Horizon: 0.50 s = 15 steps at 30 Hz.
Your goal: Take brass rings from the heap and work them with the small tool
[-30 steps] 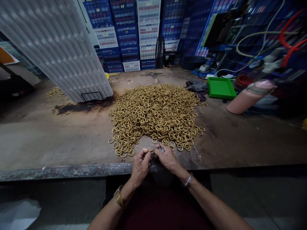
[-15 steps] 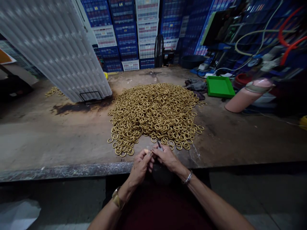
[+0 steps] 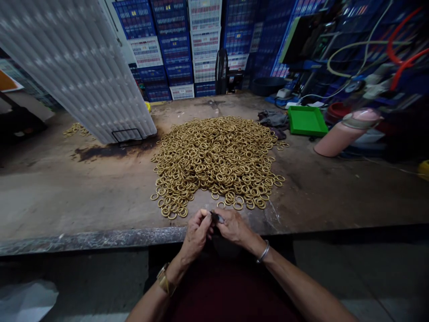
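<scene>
My left hand [image 3: 198, 229] is closed at the table's front edge, thumb and fingers pinched together. What lies between its fingertips is too small and hidden to make out. Beside it, my right hand [image 3: 234, 228] is wrapped around a small knife [image 3: 218, 218] with a grey handle and a dark blade. The blade points left and meets the left fingertips. Just beyond both hands spreads a large heap of brass-coloured rings [image 3: 217, 156], with a few single rings lying loose at its near edge.
On the worktable [image 3: 100, 197] a tall stack of translucent ribbed trays [image 3: 90, 67] leans in a black wire stand at left. At right are a green tray [image 3: 307, 120], a dark cloth [image 3: 273, 119] and a pink bottle [image 3: 345, 134]. Crates [image 3: 174, 42] are stacked behind.
My right hand has turned the knife: its blade pointed up and away before, and now lies toward the left fingertips. My left hand has hardly moved.
</scene>
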{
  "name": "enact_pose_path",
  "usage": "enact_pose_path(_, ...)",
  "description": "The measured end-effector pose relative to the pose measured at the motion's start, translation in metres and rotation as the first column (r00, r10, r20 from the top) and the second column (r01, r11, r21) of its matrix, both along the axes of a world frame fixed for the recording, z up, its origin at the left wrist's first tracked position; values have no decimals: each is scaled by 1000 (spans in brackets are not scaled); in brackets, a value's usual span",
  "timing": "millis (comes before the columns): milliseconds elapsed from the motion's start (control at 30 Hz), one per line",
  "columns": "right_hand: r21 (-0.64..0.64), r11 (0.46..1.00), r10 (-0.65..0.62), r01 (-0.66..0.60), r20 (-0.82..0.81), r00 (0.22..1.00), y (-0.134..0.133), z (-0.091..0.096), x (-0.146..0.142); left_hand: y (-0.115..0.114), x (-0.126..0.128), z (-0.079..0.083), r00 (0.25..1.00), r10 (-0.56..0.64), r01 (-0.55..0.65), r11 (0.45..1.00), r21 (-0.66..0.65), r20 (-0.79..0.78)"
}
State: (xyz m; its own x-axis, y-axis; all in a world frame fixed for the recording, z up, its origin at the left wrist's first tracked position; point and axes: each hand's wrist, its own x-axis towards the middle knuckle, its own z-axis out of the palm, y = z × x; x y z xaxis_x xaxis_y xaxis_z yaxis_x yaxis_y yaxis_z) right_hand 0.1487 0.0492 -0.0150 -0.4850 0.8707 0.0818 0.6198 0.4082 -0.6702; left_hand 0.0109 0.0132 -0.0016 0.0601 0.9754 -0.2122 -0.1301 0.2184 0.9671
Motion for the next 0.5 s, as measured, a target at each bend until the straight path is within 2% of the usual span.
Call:
enact_pose_path(100,36,999,20,-22,66,998,0,2,0,0,-1,0,1000,-2,2,1000,6,-10)
enact_pose_path(267,-9,1000,26,-25,156,987,-1,10,-3,0,-3,-3,1000,-1,1,1000,3,-11)
enact_pose_path(400,-3,997,-67,71,285,956,4,10,-5,-9,-6,4,996,-36,40,998,-48,83)
enact_pose_path(500,67,985,-171,158,301,938,8,4,-1,-15,-7,14,969,-66,88,993,-82,237)
